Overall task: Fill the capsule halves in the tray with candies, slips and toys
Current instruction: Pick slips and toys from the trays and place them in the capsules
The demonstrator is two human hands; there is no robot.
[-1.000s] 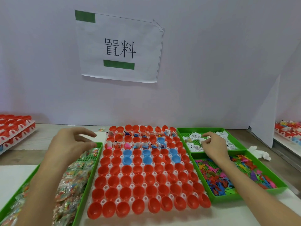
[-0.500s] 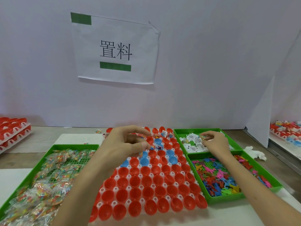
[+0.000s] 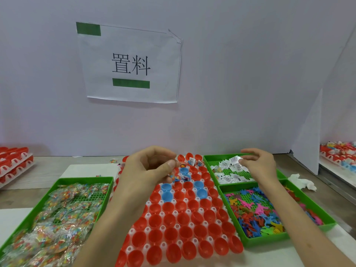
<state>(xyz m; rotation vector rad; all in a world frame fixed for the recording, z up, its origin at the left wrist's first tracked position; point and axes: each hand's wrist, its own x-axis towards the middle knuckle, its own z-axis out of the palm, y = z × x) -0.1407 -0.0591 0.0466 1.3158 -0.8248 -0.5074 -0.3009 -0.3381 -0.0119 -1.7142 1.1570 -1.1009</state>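
Since a second ago the left hand [image 3: 148, 170] has crossed from the candy bin [image 3: 81, 179] to the far rows of the capsule tray [image 3: 132, 231]; the right hand [image 3: 260, 165] stays over the slip bin [image 3: 217, 156]. A pale wall beyond both hands carries a paper sign [image 3: 131, 62]. Between the forearms lies the white capsule tray, packed with red capsule halves [image 3: 183, 218] and a few blue ones; most near rows sit empty, while the rows just beyond the left hand hold contents. Left of the left arm, the green candy bin holds wrapped candies [image 3: 63, 214]. Under the right forearm, a green toy bin [image 3: 265, 240] holds small coloured toys [image 3: 256, 214]. Below the right hand lie white slips [image 3: 231, 178]. Left thumb and curled fingers pinch a candy packet [image 3: 174, 177] just above the capsule halves. Right fingertips pinch one slip [image 3: 239, 162].
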